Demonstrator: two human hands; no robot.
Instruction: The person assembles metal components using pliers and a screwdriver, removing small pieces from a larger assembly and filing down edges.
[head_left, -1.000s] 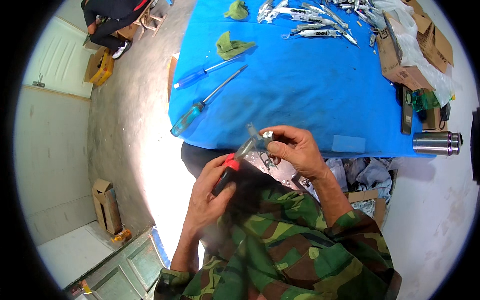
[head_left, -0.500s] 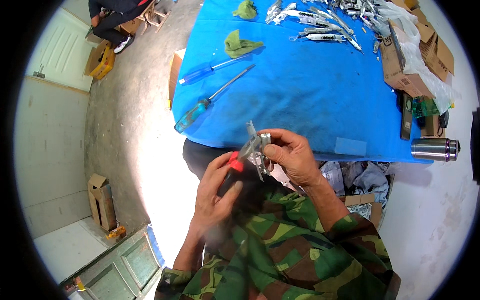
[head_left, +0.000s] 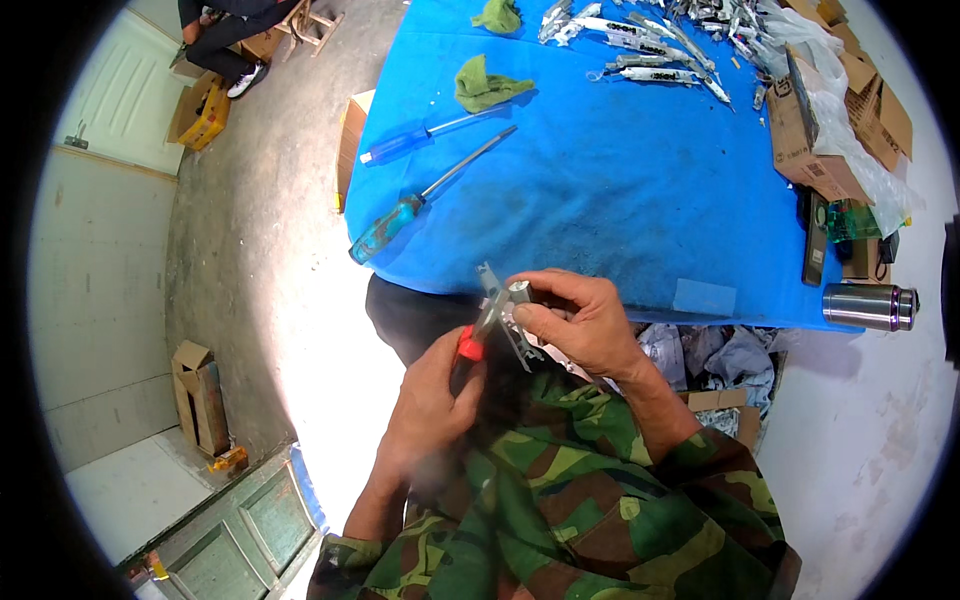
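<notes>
Over my lap, just off the near table edge, my left hand is wrapped round pliers with red and dark handles. Their metal jaws reach a thin silvery piece that sticks up; whether they grip it I cannot tell. Close beside the jaws, my right hand pinches a small silver cylindrical metal part between thumb and fingers. Below it hangs a narrow, notched pale strip, whose join to the part is hidden by my fingers.
On the blue-covered table lie a teal-handled screwdriver, a blue-handled screwdriver and green cloths. Silvery strip parts are piled at the back. A carton and steel flask line the right side.
The silver cylindrical part has tilted and shifted slightly left in my right hand. The upright thin piece and plier jaws have dropped a little and moved left. Both hands keep their hold.
</notes>
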